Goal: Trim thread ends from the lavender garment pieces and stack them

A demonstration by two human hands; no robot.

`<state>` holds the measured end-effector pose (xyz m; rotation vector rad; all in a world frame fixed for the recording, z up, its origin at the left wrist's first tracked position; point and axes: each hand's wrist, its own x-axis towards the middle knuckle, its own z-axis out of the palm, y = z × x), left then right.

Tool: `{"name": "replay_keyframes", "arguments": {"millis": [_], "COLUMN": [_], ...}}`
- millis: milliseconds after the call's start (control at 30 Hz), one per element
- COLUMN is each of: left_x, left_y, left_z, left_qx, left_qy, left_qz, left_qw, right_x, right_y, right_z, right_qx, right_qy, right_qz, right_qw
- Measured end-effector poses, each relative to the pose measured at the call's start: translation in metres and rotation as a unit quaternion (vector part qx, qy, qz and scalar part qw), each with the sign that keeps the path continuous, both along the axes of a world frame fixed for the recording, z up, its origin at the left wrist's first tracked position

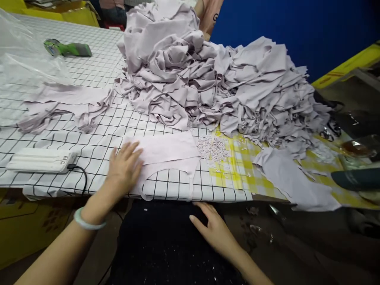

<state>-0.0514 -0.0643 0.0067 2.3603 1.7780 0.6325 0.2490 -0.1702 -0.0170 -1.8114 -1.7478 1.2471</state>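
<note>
- The left hand (126,164) lies flat on a pale cloth piece (169,148) by the near edge of the table (102,55), fingers slightly spread.
- The right hand (216,229) is just below that edge, thumb apart from its fingers.
- Behind, a cloth heap (178,75) rises.

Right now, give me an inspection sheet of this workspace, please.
Surface: white grid-patterned cloth; yellow-checked cloth at right.
Job's things: pale lilac garment piece laid flat; fabric heap behind it.
Clutter: white power bank, green handheld tool, small fabric scraps.
Hands: left hand on the garment piece; right hand by the grid-patterned cloth's front edge.
Cables: black cable plugged into the power bank.
Surroundings: blue panel, yellow box, pink-shirted person partly hidden by the heap.
</note>
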Motion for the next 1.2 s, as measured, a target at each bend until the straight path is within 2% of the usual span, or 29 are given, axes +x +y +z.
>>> {"name": "replay_keyframes", "arguments": {"millis": [33,100,167,200,300,400,467,533,600,667,833,1033,1133,1200], "left_x": [0.021,0.062,0.095,0.106,0.118,0.118,0.119,0.123,0.129,0.133,0.134,0.134,0.136,0.137], "left_y": [-0.001,-0.004,-0.008,-0.01,-0.011,-0.01,-0.01,-0.011,-0.01,-0.009,-0.006,-0.008,-0.009,-0.009], "left_z": [0.001,0.0,-0.006,-0.009,-0.02,-0.026,-0.027,-0.026,-0.025,-0.023,-0.021,-0.029,-0.035,-0.033], "left_qx": [0.028,0.019,-0.032,-0.06,-0.114,-0.121,-0.112,-0.099,-0.096,-0.104,-0.112,-0.068,-0.059,-0.069], "left_qy": [-0.051,-0.151,-0.212,-0.225,-0.234,-0.235,-0.238,-0.244,-0.248,-0.248,-0.244,-0.26,-0.268,-0.284], "left_qz": [-0.054,-0.192,-0.272,-0.288,-0.281,-0.26,-0.247,-0.231,-0.213,-0.197,-0.184,-0.181,-0.175,-0.174], "left_qw": [0.997,0.969,0.938,0.929,0.924,0.929,0.933,0.937,0.94,0.943,0.946,0.946,0.946,0.94], "right_x": [-0.005,-0.014,-0.016,-0.015,0.0,0.021,0.033,0.043,0.05,0.053,0.047,0.029,0.017,0.009], "right_y": [-0.005,-0.006,-0.005,-0.006,-0.019,-0.032,-0.032,-0.024,-0.009,0.01,0.068,0.128,0.147,0.152], "right_z": [-0.009,-0.02,-0.019,-0.015,0.007,0.031,0.045,0.058,0.067,0.073,0.074,0.073,0.078,0.083], "right_qx": [-0.003,-0.027,-0.068,-0.077,-0.038,0.017,0.008,-0.037,-0.066,-0.051,0.028,0.173,0.145,0.113], "right_qy": [0.022,0.103,0.183,0.201,0.169,0.138,0.163,0.223,0.287,0.334,0.381,0.341,0.393,0.422], "right_qz": [-0.037,-0.083,-0.094,-0.096,-0.114,-0.13,-0.108,-0.07,-0.042,-0.044,-0.115,-0.157,-0.179,-0.19], "right_qw": [0.999,0.991,0.976,0.972,0.978,0.982,0.981,0.972,0.955,0.94,0.917,0.911,0.89,0.879]}}
